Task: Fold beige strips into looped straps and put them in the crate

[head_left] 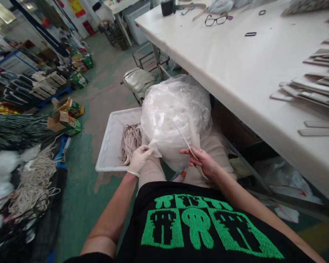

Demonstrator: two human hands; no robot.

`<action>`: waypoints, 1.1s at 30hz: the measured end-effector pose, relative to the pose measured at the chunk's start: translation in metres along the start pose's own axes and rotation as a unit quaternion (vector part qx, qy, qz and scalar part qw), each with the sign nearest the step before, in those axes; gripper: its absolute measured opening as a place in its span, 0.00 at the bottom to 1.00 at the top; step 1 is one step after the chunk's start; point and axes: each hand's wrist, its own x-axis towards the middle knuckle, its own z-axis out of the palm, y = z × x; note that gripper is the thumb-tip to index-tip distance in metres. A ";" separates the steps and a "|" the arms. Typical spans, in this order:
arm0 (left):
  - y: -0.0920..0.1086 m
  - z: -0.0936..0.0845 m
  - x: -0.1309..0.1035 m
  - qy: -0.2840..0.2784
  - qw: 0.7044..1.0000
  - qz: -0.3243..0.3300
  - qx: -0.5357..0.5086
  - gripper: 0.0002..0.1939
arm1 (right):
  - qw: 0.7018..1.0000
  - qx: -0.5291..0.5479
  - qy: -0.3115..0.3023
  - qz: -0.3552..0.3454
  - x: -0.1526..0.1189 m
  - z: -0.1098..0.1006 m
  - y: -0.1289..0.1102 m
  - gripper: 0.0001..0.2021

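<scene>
On my left hand (138,160) is a pale glove, and its fingers pinch the near edge of a large clear plastic bag (171,104). The bulky bag rests on my lap, with pale contents blurred through the film. My bare right hand (205,163) grips a thin, light strap (185,139) that slants up across the front of the bag. A wider beige strap (192,129) lies against the bag just above that hand. Left of the bag stands a white plastic tub (105,159) with many beige straps (130,140) heaped in it.
A white table (235,65) runs along my right. On it lie stacked strap pieces (312,89), glasses (216,20), two small dark buckles and a black cup (168,7). Bundled cords (40,175) and open cartons (64,122) lie on the floor at left.
</scene>
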 end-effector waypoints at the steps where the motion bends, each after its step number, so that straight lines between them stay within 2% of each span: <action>1: -0.003 0.004 -0.010 -0.001 1.000 0.010 0.021 0.14 | 0.999 -0.033 -0.011 0.004 -0.001 0.009 -0.002 0.18; 4: -0.013 0.017 -0.025 -0.016 0.997 0.035 0.068 0.10 | 0.993 -0.113 -0.024 0.012 0.001 0.034 -0.002 0.20; 8: -0.028 0.030 -0.029 -0.046 0.989 0.056 0.127 0.09 | 0.988 -0.151 -0.002 0.004 0.011 0.060 0.000 0.20; 10: -0.032 0.035 -0.029 -0.065 0.991 0.055 0.108 0.09 | 0.988 -0.157 0.011 -0.012 0.017 0.069 -0.004 0.20; 14: -0.029 0.044 -0.033 -0.125 0.992 -0.017 -0.010 0.15 | 0.976 -0.209 0.021 -0.054 0.027 0.082 -0.021 0.17; 17: -0.021 0.047 -0.039 -0.170 0.984 -0.060 -0.017 0.17 | 0.966 -0.242 0.022 -0.083 0.036 0.089 -0.037 0.15; 20: -0.018 0.044 -0.043 -0.193 0.979 -0.059 -0.005 0.16 | 0.959 -0.253 0.038 -0.120 0.047 0.094 -0.052 0.16; 26: -0.028 0.029 -0.048 -0.210 0.971 -0.100 -0.050 0.21 | 0.949 -0.256 0.049 -0.177 0.064 0.095 -0.076 0.20; 30: -0.035 0.017 -0.054 -0.233 0.958 -0.144 -0.080 0.26 | 0.945 -0.249 0.064 -0.202 0.069 0.091 -0.083 0.20; 33: -0.039 0.008 -0.059 -0.240 0.954 -0.145 -0.102 0.29 | 0.943 -0.249 0.072 -0.210 0.072 0.088 -0.083 0.20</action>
